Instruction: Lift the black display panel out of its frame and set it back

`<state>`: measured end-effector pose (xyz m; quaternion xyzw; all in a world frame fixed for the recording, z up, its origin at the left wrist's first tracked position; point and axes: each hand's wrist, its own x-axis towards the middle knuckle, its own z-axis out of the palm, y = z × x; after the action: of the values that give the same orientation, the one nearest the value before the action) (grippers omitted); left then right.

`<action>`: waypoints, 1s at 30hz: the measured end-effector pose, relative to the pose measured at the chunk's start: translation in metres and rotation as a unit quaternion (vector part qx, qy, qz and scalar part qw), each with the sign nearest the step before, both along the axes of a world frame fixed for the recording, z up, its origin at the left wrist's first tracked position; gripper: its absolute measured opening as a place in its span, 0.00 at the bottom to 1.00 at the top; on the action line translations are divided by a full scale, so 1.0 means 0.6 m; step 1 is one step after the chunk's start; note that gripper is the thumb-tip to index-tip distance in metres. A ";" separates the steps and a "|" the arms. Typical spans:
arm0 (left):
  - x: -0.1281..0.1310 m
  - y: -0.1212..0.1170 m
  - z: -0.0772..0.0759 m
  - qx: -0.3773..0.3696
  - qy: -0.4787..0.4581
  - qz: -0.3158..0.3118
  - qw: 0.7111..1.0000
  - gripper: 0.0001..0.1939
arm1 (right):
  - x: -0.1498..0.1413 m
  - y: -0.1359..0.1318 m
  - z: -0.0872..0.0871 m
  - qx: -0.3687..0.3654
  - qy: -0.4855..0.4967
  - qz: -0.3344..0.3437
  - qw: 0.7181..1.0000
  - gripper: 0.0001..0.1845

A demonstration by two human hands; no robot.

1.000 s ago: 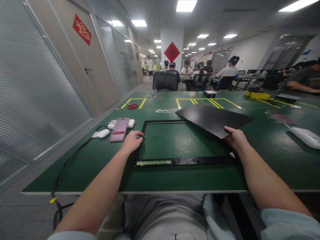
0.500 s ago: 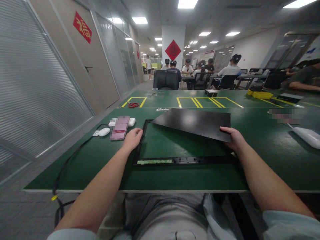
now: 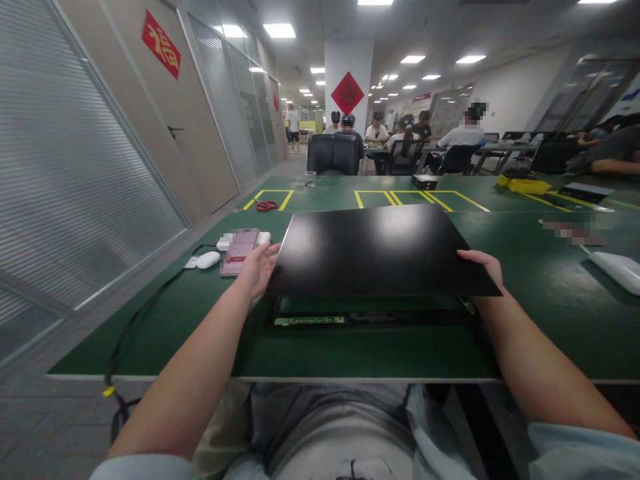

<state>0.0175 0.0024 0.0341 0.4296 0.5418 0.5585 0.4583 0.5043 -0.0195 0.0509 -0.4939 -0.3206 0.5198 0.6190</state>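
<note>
A glossy black flat panel [image 3: 370, 253] is held above the green table, tilted toward me. My right hand [image 3: 483, 270] grips its right edge, thumb on top and the other fingers hidden underneath. At the panel's left edge is my left hand [image 3: 259, 268], fingers stretched out and apart; whether the fingertips touch the edge is unclear. Below the panel, a black rectangular frame [image 3: 400, 319] lies on the table, mostly covered. Along its near side runs a green circuit strip [image 3: 310, 321].
Left of the frame lie a phone [image 3: 239, 253], a white rounded device [image 3: 207, 260] and a black cable [image 3: 150, 300]. Red scissors [image 3: 266, 206] and a clear cup [image 3: 310, 178] are farther back. A white device [image 3: 617, 272] sits at right. People sit at tables beyond.
The panel's left side has swung toward me, so the panel now covers most of the frame. My left hand has left the frame's left side and its fingers have opened beside the panel.
</note>
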 end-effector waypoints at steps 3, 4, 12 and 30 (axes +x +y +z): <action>0.001 -0.010 0.013 -0.018 -0.037 -0.026 0.999 0.17 | -0.010 -0.007 0.013 -0.093 -0.018 -0.006 0.995 0.10; 0.001 -0.013 0.016 -0.018 -0.045 -0.028 0.998 0.17 | -0.013 -0.008 0.016 -0.110 -0.017 -0.001 0.994 0.11; -0.017 -0.014 0.020 0.018 -0.066 0.030 0.997 0.16 | -0.027 0.010 0.002 -0.092 -0.030 0.077 0.992 0.09; -0.027 0.013 0.007 0.017 -0.014 0.009 1.000 0.18 | 0.003 0.032 -0.023 -0.103 -0.125 -0.035 0.986 0.07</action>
<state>0.0014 0.0100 0.0380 0.4247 0.5298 0.5771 0.4537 0.5060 -0.0002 0.0369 -0.6266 -0.3228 0.4626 0.5377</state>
